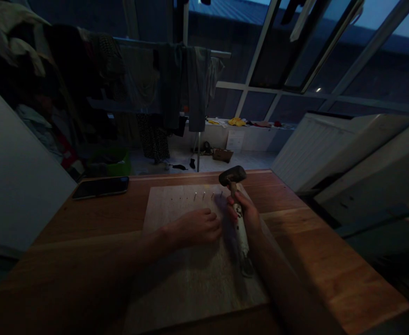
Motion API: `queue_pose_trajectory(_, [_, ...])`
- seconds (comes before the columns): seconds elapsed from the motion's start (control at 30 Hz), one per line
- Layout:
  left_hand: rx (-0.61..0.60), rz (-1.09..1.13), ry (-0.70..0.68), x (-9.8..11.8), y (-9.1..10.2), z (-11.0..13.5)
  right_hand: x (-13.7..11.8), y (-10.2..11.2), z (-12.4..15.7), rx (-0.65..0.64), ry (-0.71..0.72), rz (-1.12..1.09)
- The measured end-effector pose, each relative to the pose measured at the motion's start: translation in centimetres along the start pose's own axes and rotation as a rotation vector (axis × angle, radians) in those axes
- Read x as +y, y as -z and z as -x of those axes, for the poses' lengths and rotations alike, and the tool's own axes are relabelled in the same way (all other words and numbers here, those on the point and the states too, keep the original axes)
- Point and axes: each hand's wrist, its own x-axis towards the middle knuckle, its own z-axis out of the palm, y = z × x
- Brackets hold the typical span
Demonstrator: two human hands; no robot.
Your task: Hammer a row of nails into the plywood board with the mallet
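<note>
My right hand [248,211] is wrapped round the upper handle of a hammer [241,228]. Its dark head [232,175] is raised over the far right part of a pale wooden board [187,274]. My left hand [199,226] rests closed on the board, and whatever its curled fingers may hold is hidden. Beyond the left hand, several thin nails [203,196] stand upright in a row near the board's far edge. To their left, small dark dots [180,198] continue the line; I cannot tell whether they are nail heads or holes.
The board lies on a wooden table [305,246]. A dark phone [101,187] lies at the table's far left. White panels stand on both sides. Behind the table are a rack of hanging clothes [176,83], a green tub [110,160] and windows. The light is dim.
</note>
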Motion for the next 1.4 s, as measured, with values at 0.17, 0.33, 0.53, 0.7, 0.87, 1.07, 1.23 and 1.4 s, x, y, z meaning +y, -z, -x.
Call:
queue_pose_trajectory(0.17, [-0.064, 0.152, 0.307, -2.5, 0.4, 1.6, 0.1, -0.1, 0.0, 0.033, 0.016, -0.012])
queue_pose_trajectory(0.33, [-0.178, 0.266, 0.568, -6.0, 0.2, 4.4, -0.3, -0.4, 0.0, 0.064, 0.003, -0.07])
queue_pose_trajectory(0.53, [-0.145, 0.334, 0.656, -6.8, -0.3, 5.4, -0.3, -0.3, 0.0, 0.035, -0.016, -0.041])
queue_pose_trajectory(0.7, [0.025, 0.619, 0.739, -5.6, -1.4, 4.3, 0.0, -0.1, 0.0, 0.003, 0.039, 0.035])
queue_pose_trajectory(0.87, [0.241, 0.821, 0.861, -6.1, -2.9, 4.8, 0.2, -0.1, -0.1, 0.008, 0.064, 0.07])
queue_pose_trajectory(1.07, [0.395, 0.858, 1.047, -7.1, -3.9, 6.0, 0.0, -0.9, 0.3, 0.002, 0.062, 0.103])
queue_pose_trajectory(1.23, [0.446, 0.827, 1.041, -6.5, -4.3, 6.0, -0.1, -2.0, 0.8, 0.042, 0.049, 0.102])
queue_pose_trajectory(1.4, [0.471, 0.827, 1.005, -6.4, -4.4, 6.0, -0.4, -3.0, 0.8, 0.025, 0.058, 0.108])
